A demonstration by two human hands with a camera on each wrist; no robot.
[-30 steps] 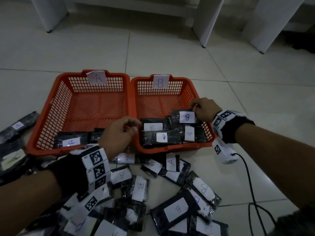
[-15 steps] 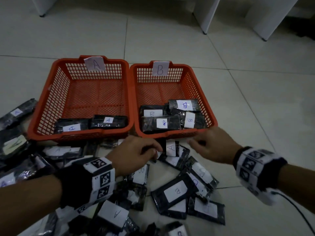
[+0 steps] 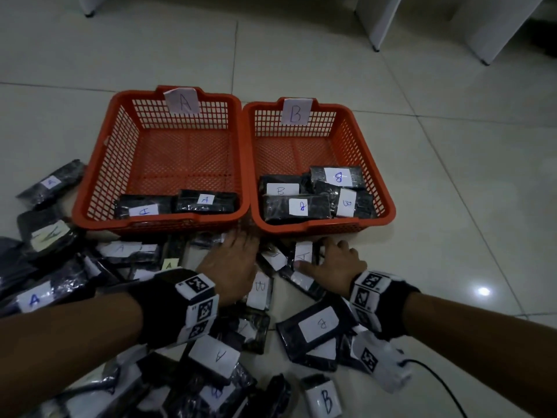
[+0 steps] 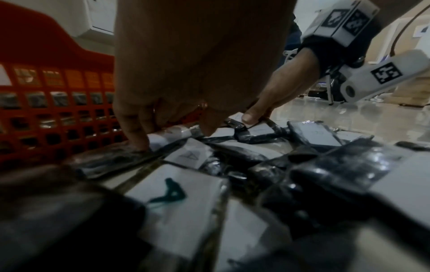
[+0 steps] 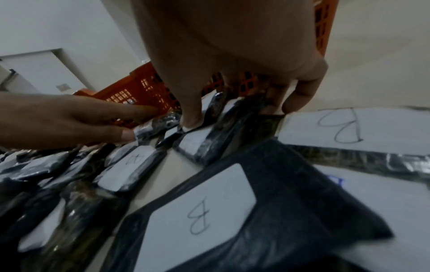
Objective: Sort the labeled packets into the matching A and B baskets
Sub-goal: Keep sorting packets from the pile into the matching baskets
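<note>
Two orange baskets stand side by side on the tile floor: basket A [image 3: 99,164] holds two packets [image 3: 205,202], basket B [image 3: 376,176] holds several [image 3: 297,206]. Black packets with white A or B labels lie scattered in front of them. My left hand [image 3: 241,245] reaches down just before the gap between the baskets; in the left wrist view its fingers and thumb pinch a packet [image 4: 170,137]. My right hand [image 3: 322,257] sits beside it, thumb pressing a packet [image 3: 303,254] with a white label, fingers curled over its far edge [image 5: 291,103].
More packets are heaped at the left [image 3: 45,236] and near me [image 3: 319,324]. A black cable [image 3: 437,384] trails from my right wrist. White furniture legs [image 3: 376,25] stand at the back. Bare tiles [image 3: 467,206] lie right of basket B.
Both hands left the baskets, came back toward me and dropped onto the loose packets in front of the baskets. One more packet now lies in each basket.
</note>
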